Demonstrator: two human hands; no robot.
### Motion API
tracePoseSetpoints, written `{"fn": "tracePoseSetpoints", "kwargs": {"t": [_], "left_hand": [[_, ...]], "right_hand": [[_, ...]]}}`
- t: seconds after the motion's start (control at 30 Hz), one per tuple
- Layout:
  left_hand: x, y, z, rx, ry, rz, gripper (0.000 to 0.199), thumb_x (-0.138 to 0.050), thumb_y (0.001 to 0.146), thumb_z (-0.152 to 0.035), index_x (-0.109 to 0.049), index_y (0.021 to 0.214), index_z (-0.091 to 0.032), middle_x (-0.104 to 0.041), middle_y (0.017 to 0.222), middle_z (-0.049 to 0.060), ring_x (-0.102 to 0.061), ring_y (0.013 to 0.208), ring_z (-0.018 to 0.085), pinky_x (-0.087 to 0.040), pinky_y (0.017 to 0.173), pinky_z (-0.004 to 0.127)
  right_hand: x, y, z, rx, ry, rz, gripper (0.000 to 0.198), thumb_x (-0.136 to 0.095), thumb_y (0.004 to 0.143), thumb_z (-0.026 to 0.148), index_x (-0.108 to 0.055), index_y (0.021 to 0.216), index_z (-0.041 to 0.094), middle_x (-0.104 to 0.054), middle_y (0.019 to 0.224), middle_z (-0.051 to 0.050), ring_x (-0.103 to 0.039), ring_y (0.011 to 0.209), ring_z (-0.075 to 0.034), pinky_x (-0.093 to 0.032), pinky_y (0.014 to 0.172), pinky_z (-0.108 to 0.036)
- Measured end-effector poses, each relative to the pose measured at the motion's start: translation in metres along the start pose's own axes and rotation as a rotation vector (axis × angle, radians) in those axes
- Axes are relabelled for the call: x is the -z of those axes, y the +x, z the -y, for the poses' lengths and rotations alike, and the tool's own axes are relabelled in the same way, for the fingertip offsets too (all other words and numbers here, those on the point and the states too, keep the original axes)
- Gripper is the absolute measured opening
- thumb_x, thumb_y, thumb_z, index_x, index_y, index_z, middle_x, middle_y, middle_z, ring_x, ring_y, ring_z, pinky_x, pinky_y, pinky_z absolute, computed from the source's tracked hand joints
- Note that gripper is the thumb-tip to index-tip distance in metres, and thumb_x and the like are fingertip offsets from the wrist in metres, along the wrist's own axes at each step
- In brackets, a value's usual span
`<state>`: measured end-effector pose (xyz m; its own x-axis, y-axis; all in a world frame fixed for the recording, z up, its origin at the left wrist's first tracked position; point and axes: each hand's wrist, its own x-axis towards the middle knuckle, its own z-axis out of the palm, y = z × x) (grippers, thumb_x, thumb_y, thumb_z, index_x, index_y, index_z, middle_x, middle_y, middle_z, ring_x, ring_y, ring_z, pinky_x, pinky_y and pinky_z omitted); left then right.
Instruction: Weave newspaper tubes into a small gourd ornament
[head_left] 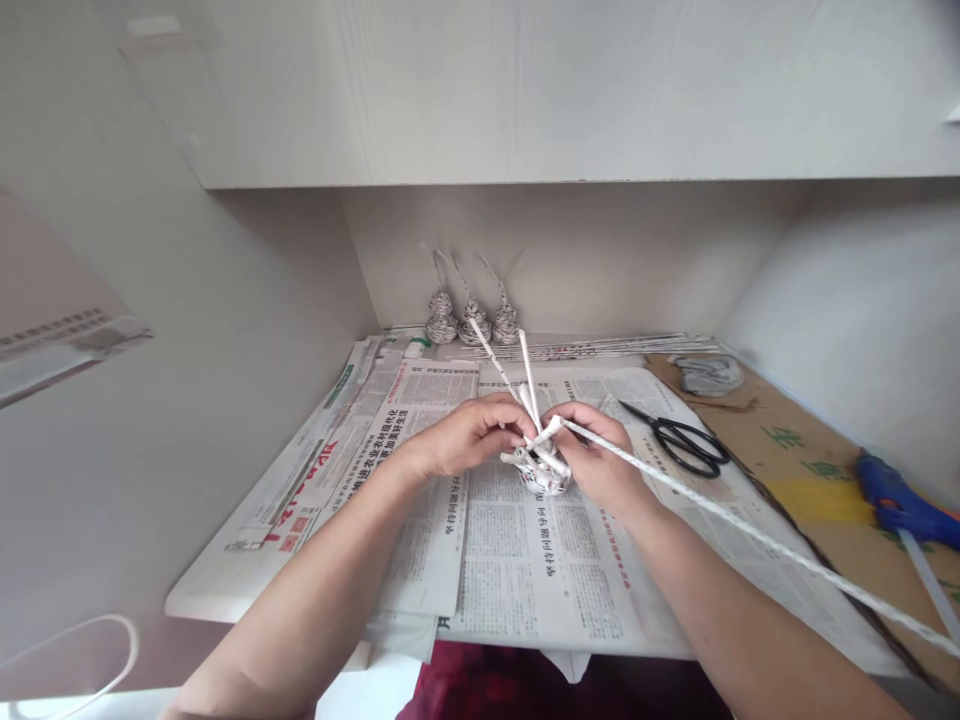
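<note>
Between my two hands is a small woven piece of rolled newspaper (545, 476), held just above the newspaper-covered desk. My left hand (484, 432) pinches at its upper left edge, thumb and fingers together near the strip ends. My right hand (596, 450) wraps round its right side, with part of the piece hidden by the fingers. Two short paper tubes (528, 370) stick up and away from it. One long paper tube (720, 512) runs from its top over my right wrist towards the lower right.
Black-handled scissors (686, 442) lie right of my right hand. Farther right are cardboard (780, 455), a blue glue gun (900, 500) and a grey bundle (709, 375). Three woven gourd shapes (474, 325) and a row of thin paper rolls (600, 348) sit at the back, beneath an overhanging cabinet (540, 100).
</note>
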<state>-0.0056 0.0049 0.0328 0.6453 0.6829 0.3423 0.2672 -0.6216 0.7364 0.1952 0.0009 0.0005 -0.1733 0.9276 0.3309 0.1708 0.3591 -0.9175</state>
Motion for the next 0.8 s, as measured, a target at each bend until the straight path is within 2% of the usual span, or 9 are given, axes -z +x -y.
{"fn": "tracePoseSetpoints", "kwargs": {"t": [0.17,0.33,0.5,0.63,0.8], "left_hand": [[-0.006,-0.001,0.005,0.089,-0.127,-0.076,0.015,-0.058,0.084,-0.030,-0.056,0.091,-0.016,-0.059,0.084,0.003,-0.056,0.076,0.014,-0.046,0.072,0.028],[-0.016,0.005,0.008,0.223,-0.351,-0.189,0.023,-0.069,0.075,-0.031,-0.052,0.080,-0.016,-0.054,0.072,-0.001,-0.054,0.065,0.011,-0.045,0.063,0.024],[-0.019,0.009,0.007,0.357,-0.438,-0.293,0.028,-0.074,0.066,-0.024,-0.059,0.088,-0.014,-0.062,0.076,0.002,-0.059,0.067,0.014,-0.047,0.061,0.025],[-0.022,0.009,0.005,0.347,-0.406,-0.311,0.019,-0.068,0.070,-0.021,-0.066,0.088,-0.014,-0.066,0.084,0.005,-0.062,0.077,0.017,-0.049,0.068,0.027],[-0.025,0.008,0.006,0.341,-0.408,-0.365,0.019,-0.071,0.067,-0.022,-0.065,0.083,-0.013,-0.066,0.078,0.004,-0.061,0.068,0.015,-0.048,0.063,0.026]], "right_hand": [[0.000,0.001,-0.001,-0.007,-0.021,-0.011,0.011,-0.061,0.082,0.030,-0.064,0.081,0.019,-0.063,0.068,0.001,-0.056,0.058,-0.012,-0.044,0.052,-0.021],[-0.001,0.001,-0.007,-0.068,-0.011,-0.034,0.013,-0.063,0.080,0.033,-0.063,0.082,0.020,-0.062,0.062,0.001,-0.055,0.052,-0.012,-0.044,0.048,-0.022],[-0.003,0.000,-0.008,-0.065,0.024,-0.023,0.011,-0.061,0.082,0.031,-0.062,0.084,0.020,-0.064,0.069,0.000,-0.058,0.055,-0.013,-0.046,0.051,-0.022],[-0.004,-0.001,-0.005,0.009,-0.003,-0.035,0.008,-0.059,0.083,0.028,-0.063,0.082,0.021,-0.064,0.069,0.001,-0.059,0.059,-0.013,-0.046,0.053,-0.022],[-0.003,-0.004,0.000,0.053,-0.059,-0.047,0.007,-0.059,0.083,0.027,-0.062,0.082,0.021,-0.063,0.068,0.001,-0.057,0.058,-0.013,-0.044,0.054,-0.022]]}}
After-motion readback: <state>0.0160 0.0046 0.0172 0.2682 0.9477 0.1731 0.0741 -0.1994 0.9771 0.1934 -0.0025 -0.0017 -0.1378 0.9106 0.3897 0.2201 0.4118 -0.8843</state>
